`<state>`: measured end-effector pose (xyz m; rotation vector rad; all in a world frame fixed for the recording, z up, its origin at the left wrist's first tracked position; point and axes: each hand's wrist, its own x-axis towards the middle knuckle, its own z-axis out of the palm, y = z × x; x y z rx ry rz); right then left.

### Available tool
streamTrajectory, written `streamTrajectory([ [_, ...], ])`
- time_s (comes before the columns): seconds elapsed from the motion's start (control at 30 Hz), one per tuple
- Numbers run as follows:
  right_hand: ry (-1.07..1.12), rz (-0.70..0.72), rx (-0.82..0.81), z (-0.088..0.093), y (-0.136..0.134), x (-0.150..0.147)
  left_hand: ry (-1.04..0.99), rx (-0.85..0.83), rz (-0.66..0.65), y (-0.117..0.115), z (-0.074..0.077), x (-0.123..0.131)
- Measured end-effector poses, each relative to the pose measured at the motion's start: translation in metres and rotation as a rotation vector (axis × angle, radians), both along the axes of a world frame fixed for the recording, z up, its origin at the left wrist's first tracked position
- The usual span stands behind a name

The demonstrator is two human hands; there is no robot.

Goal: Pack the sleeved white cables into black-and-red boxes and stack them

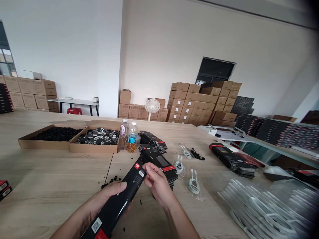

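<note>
A long black packaging box (119, 202) with red ends and white labels slants up and away from me. My left hand (112, 196) is wrapped around its middle, thumb on top and fingers underneath. At the far end, my right hand (157, 181) pinches the edge of the box near a white barcode label. Just beyond it lies a stack of flat black box sleeves (160, 161) with red bands, and a second stack (153, 141) sits behind. To the right of my right hand are bagged white cables (193, 184). Small black clips (113, 180) lie left of the box.
Two shallow cartons stand at the back left, one of black pieces (45, 144), one of black-and-white printed pieces (93, 149). Two bottles (132, 137) stand beside them. More bagged cables (264, 209) pile up at right, near a banded sleeve bundle (231, 159).
</note>
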<state>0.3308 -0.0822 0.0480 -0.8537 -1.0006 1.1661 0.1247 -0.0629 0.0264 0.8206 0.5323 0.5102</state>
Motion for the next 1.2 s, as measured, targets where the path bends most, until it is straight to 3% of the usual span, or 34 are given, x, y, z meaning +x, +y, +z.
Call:
streamTrajectory([
  [0.1, 0.146, -0.011, 0.020, 0.003, -0.004, 0.000, -0.149, -0.058, -0.042, 0.004, 0.001, 0.002],
  [0.2, 0.126, 0.200, -0.014, -0.005, -0.010, -0.008, -0.343, -0.084, -0.193, 0.002, -0.002, 0.007],
  [0.3, 0.150, 0.363, -0.073, -0.018, -0.013, -0.019, -0.317, -0.059, -0.285, -0.007, -0.005, 0.012],
  [0.4, 0.180, 0.226, -0.070, -0.021, -0.010, -0.025, -0.101, 0.083, -0.095, -0.016, 0.000, 0.014],
  [0.5, 0.062, 0.097, -0.023, -0.015, -0.005, -0.023, 0.227, 0.494, 0.221, -0.019, 0.008, 0.014],
  [0.6, -0.048, 0.037, 0.001, -0.009, -0.003, -0.023, 0.374, 0.779, 0.278, -0.012, 0.012, 0.013],
  [0.67, -0.081, 0.095, -0.027, -0.008, -0.006, -0.028, 0.346, 0.725, 0.320, -0.005, 0.015, 0.011],
  [0.77, -0.100, 0.285, -0.084, -0.010, -0.012, -0.039, 0.253, 0.441, 0.463, 0.006, 0.019, 0.005],
  [0.87, -0.090, 0.379, -0.146, -0.017, -0.015, -0.045, 0.178, 0.224, 0.523, 0.015, 0.022, -0.004],
  [0.97, -0.102, 0.332, -0.206, -0.027, -0.011, -0.043, 0.220, 0.292, 0.522, 0.021, 0.020, -0.010],
  [1.1, -0.119, 0.055, -0.192, -0.033, -0.002, -0.035, 0.363, 0.520, 0.510, 0.024, 0.013, -0.010],
  [1.2, -0.069, 0.036, -0.150, -0.028, -0.002, -0.033, 0.371, 0.587, 0.506, 0.021, 0.009, -0.005],
])
